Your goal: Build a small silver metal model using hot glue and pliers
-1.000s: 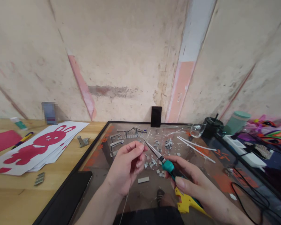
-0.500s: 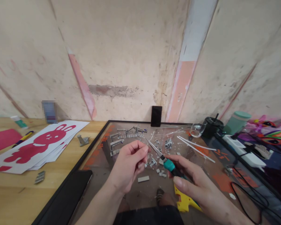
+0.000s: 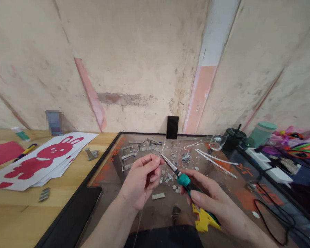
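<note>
- Left hand (image 3: 142, 177): bare, slender fingers, with a smooth, rounded thumbnail that looks short.
- Right hand (image 3: 209, 198): bare as well, its thumbnail likewise rounded and short-looking.
- Left forearm (image 3: 113, 220): uncovered as far as it shows, narrowing towards the wrist.
- Right forearm (image 3: 248, 230): also uncovered, with a small spot near the wrist.
- Dark garment (image 3: 165, 237): plain, black or nearly so, at the near side of the table (image 3: 110, 194).
- Shoe (image 3: 176, 212): dark with paler bands, seen through the tabletop; finer details are too small to tell.
</note>
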Demonstrator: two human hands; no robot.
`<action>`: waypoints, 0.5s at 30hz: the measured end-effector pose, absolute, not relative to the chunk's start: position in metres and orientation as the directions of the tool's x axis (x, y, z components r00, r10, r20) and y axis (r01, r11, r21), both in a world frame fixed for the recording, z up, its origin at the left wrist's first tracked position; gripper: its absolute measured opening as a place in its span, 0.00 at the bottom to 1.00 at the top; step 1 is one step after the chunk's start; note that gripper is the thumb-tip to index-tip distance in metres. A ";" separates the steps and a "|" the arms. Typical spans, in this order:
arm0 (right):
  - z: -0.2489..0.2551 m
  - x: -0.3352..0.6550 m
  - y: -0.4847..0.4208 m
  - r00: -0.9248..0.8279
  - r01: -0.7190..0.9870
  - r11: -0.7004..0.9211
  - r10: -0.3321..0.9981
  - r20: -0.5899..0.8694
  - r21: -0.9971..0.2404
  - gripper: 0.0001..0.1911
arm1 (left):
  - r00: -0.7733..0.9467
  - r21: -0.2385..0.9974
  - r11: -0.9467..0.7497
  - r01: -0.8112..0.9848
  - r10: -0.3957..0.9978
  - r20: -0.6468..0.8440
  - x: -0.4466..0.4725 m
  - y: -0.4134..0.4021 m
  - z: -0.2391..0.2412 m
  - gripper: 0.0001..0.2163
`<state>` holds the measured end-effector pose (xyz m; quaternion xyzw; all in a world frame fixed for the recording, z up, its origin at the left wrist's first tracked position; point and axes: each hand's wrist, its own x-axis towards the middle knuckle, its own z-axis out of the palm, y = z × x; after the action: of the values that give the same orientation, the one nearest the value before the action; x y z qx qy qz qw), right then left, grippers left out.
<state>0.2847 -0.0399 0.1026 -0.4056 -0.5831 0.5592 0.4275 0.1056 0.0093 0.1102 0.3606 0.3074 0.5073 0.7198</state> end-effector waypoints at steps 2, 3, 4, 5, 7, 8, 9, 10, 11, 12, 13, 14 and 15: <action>0.104 0.286 -0.040 -0.322 0.004 0.061 0.945 0.056 -0.998 0.20 | 0.353 0.780 0.286 -0.557 0.931 -0.089 0.105 0.009 0.113 0.05; 0.104 0.287 -0.040 -0.329 0.009 0.072 0.942 0.065 -0.997 0.20 | 0.372 0.768 0.306 -0.563 0.923 -0.095 0.105 0.008 0.113 0.05; 0.103 0.288 -0.039 -0.332 0.018 0.083 0.940 0.072 -0.996 0.20 | 0.384 0.763 0.318 -0.563 0.918 -0.099 0.105 0.009 0.113 0.05; 0.103 0.289 -0.039 -0.334 0.033 0.095 0.939 0.078 -0.995 0.20 | 0.387 0.765 0.320 -0.558 0.916 -0.101 0.105 0.009 0.113 0.05; 0.102 0.290 -0.038 -0.324 0.079 0.106 0.943 0.075 -0.991 0.21 | 0.372 0.781 0.303 -0.546 0.923 -0.098 0.105 0.009 0.112 0.05; 0.101 0.291 -0.037 -0.316 0.104 0.110 0.946 0.072 -0.988 0.21 | 0.362 0.790 0.291 -0.539 0.927 -0.095 0.105 0.009 0.111 0.05; 0.101 0.291 -0.037 -0.308 0.127 0.112 0.949 0.069 -0.986 0.21 | 0.356 0.799 0.282 -0.531 0.930 -0.092 0.104 0.008 0.111 0.05; 0.101 0.292 -0.037 -0.305 0.142 0.118 0.950 0.070 -0.983 0.21 | 0.355 0.806 0.277 -0.523 0.931 -0.089 0.104 0.008 0.111 0.04; 0.102 0.293 -0.038 -0.306 0.154 0.128 0.949 0.076 -0.980 0.22 | 0.357 0.812 0.274 -0.516 0.930 -0.086 0.103 0.008 0.111 0.04; 0.102 0.293 -0.038 -0.310 0.165 0.137 0.947 0.081 -0.977 0.22 | 0.361 0.817 0.272 -0.509 0.929 -0.084 0.103 0.007 0.112 0.04; 0.103 0.295 -0.038 -0.320 0.175 0.143 0.944 0.082 -0.974 0.22 | 0.365 0.822 0.272 -0.500 0.927 -0.085 0.102 0.007 0.112 0.03; 0.105 0.296 -0.039 -0.332 0.185 0.147 0.940 0.079 -0.972 0.23 | 0.367 0.827 0.274 -0.491 0.926 -0.089 0.101 0.007 0.112 0.03; 0.106 0.298 -0.039 -0.341 0.198 0.148 0.937 0.074 -0.969 0.23 | 0.373 0.830 0.280 -0.483 0.923 -0.094 0.100 0.007 0.113 0.03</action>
<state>0.2981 -0.0388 0.1056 -0.4322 -0.6565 0.4892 0.3781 0.0997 0.0075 0.1129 0.3686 0.2985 0.4736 0.7421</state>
